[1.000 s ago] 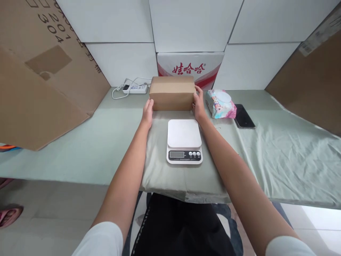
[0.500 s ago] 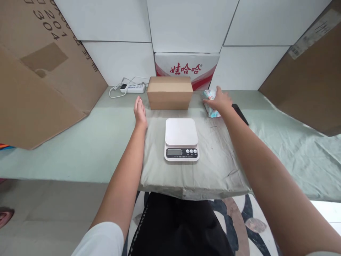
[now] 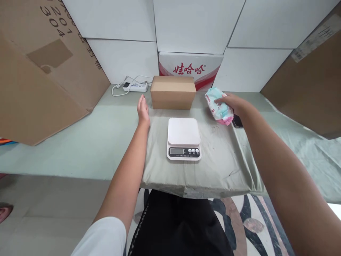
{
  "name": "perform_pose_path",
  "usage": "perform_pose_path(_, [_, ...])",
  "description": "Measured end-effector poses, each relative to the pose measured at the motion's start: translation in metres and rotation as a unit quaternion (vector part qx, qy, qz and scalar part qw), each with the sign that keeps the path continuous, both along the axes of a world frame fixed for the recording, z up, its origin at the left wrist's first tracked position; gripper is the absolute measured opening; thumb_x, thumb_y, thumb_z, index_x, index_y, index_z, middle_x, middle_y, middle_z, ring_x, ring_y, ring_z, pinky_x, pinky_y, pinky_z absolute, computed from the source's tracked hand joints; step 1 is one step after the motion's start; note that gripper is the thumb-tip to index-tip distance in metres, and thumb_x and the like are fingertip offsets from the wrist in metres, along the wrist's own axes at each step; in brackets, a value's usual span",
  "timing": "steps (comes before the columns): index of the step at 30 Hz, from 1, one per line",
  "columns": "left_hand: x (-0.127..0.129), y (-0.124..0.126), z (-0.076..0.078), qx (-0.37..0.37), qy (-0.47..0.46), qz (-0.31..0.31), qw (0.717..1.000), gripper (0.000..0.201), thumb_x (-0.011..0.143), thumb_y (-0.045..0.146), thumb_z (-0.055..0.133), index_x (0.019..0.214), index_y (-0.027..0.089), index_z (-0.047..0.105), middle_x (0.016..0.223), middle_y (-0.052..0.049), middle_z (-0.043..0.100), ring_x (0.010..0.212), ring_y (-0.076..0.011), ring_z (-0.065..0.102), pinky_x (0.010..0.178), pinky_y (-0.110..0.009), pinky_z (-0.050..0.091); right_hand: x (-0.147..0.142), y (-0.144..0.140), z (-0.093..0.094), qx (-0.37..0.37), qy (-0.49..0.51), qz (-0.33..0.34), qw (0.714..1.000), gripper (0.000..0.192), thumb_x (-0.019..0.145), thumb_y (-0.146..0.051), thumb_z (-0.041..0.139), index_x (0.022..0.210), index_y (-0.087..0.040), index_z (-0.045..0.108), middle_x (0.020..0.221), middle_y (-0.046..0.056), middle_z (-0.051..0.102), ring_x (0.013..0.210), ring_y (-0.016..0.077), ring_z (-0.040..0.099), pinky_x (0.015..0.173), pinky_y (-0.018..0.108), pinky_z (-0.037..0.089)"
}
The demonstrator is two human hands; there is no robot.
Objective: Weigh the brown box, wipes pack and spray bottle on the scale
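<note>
Pastel wipes pack (image 3: 219,106) is gripped in the right hand (image 3: 232,103), raised just off the desk (image 3: 80,149) to the right of the box (image 3: 173,92) — not yet on the scale (image 3: 183,138), whose plate is bare. Left hand (image 3: 143,110) rests open, flat beside the box.

— What could you read there?

— On the white carton (image 3: 190,67) behind your brown box (image 3: 173,92) you had red characters, "娃哈哈". The big cardboard sheet (image 3: 39,67) on your left showed black digits "304", with part of another row above and some characters down its edge, too cut off to read.

— And the scale (image 3: 183,138)?

— Its display and button labels were too small to read. So were the print on the wipes pack (image 3: 220,106) and the label on the right cardboard (image 3: 311,41).
</note>
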State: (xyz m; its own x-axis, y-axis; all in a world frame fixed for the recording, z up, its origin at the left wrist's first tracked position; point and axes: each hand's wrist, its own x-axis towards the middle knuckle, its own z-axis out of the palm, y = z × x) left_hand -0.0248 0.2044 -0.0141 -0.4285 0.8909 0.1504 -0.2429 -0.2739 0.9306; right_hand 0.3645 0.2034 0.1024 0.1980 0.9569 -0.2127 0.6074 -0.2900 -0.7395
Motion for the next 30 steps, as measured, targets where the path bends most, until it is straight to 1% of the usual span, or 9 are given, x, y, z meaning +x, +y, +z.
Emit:
perform_pose_path(3, [-0.001,0.000,0.001,-0.010,-0.001,-0.005,1.000,0.076,0.096,0.066,0.053,0.159,0.023,0.048,0.177,-0.010,0.035,0.166,-0.0227,0.026,0.135,-0.037,0.023,0.002,-0.038,0.015,0.016,0.109,0.069,0.992,0.060,0.079,-0.033,0.080,0.136,-0.028,0.064,0.118,0.010,0.077,0.090,0.0289,0.075,0.076,0.046,0.065])
perform_pose_path(5, [-0.001,-0.002,0.002,-0.017,-0.002,-0.008,1.000,0.071,0.097,0.065,0.053,0.158,0.027,0.051,0.176,-0.007,0.037,0.166,-0.0210,0.027,0.134,-0.034,0.023,-0.006,-0.064,0.028,0.052,0.121,0.133,0.982,0.072,0.073,-0.034,0.085,0.141,-0.033,0.061,0.126,0.008,0.075,0.097,0.0330,0.075,0.077,0.050,0.066])
perform_pose_path(8, [0.000,-0.006,0.005,-0.020,-0.004,-0.007,1.000,0.065,0.100,0.062,0.052,0.157,0.029,0.052,0.175,-0.004,0.038,0.165,-0.0190,0.028,0.133,-0.032,0.025,-0.027,-0.090,0.044,0.131,0.029,0.250,0.959,0.082,0.071,-0.036,0.086,0.148,-0.037,0.057,0.145,0.006,0.065,0.121,0.0391,0.068,0.096,0.058,0.062])
perform_pose_path(10, [0.002,-0.009,0.007,-0.019,-0.006,-0.003,1.000,0.064,0.101,0.060,0.050,0.157,0.029,0.052,0.175,-0.004,0.039,0.165,-0.0188,0.029,0.133,-0.032,0.026,-0.045,-0.098,0.049,0.170,-0.030,0.337,0.925,0.086,0.073,-0.037,0.084,0.153,-0.036,0.053,0.153,0.007,0.059,0.132,0.0414,0.061,0.108,0.061,0.054])
perform_pose_path(12, [0.004,-0.011,0.008,-0.018,-0.009,0.000,1.000,0.062,0.102,0.057,0.049,0.157,0.029,0.052,0.174,-0.003,0.040,0.165,-0.0185,0.029,0.133,-0.032,0.026,-0.062,-0.100,0.048,0.193,-0.075,0.417,0.885,0.091,0.075,-0.039,0.082,0.159,-0.033,0.046,0.154,0.009,0.057,0.135,0.0422,0.057,0.113,0.063,0.049])
perform_pose_path(14, [0.005,-0.013,0.009,-0.016,-0.012,0.004,1.000,0.059,0.103,0.052,0.047,0.157,0.029,0.052,0.173,-0.003,0.042,0.165,-0.0181,0.029,0.134,-0.033,0.026,-0.079,-0.101,0.042,0.207,-0.114,0.472,0.849,0.095,0.078,-0.041,0.080,0.164,-0.032,0.040,0.149,0.012,0.058,0.131,0.0410,0.058,0.111,0.061,0.048])
perform_pose_path(18, [0.004,-0.013,0.009,-0.007,-0.009,-0.001,1.000,0.057,0.104,0.051,0.047,0.156,0.028,0.054,0.174,-0.004,0.041,0.165,-0.0182,0.030,0.134,-0.032,0.027,-0.105,-0.106,0.029,0.205,-0.178,0.521,0.809,0.098,0.085,-0.039,0.077,0.169,-0.031,0.028,0.129,0.013,0.059,0.109,0.0325,0.061,0.093,0.047,0.055])
perform_pose_path(23, [0.002,-0.012,0.005,0.012,0.007,-0.015,1.000,0.067,0.100,0.063,0.053,0.156,0.025,0.054,0.175,-0.008,0.039,0.167,-0.0244,0.025,0.136,-0.036,0.024,-0.116,-0.108,0.019,0.222,-0.246,0.552,0.765,0.089,0.088,-0.035,0.073,0.168,-0.030,0.034,0.117,0.011,0.054,0.093,0.0258,0.057,0.085,0.040,0.052])
perform_pose_path(30, [0.001,-0.009,0.004,0.010,0.004,-0.016,1.000,0.063,0.102,0.058,0.051,0.158,0.029,0.052,0.175,-0.004,0.040,0.167,-0.0229,0.025,0.136,-0.037,0.024,-0.115,-0.110,0.023,0.226,-0.287,0.561,0.743,0.083,0.091,-0.036,0.070,0.167,-0.031,0.037,0.114,0.011,0.051,0.091,0.0247,0.053,0.082,0.038,0.048])
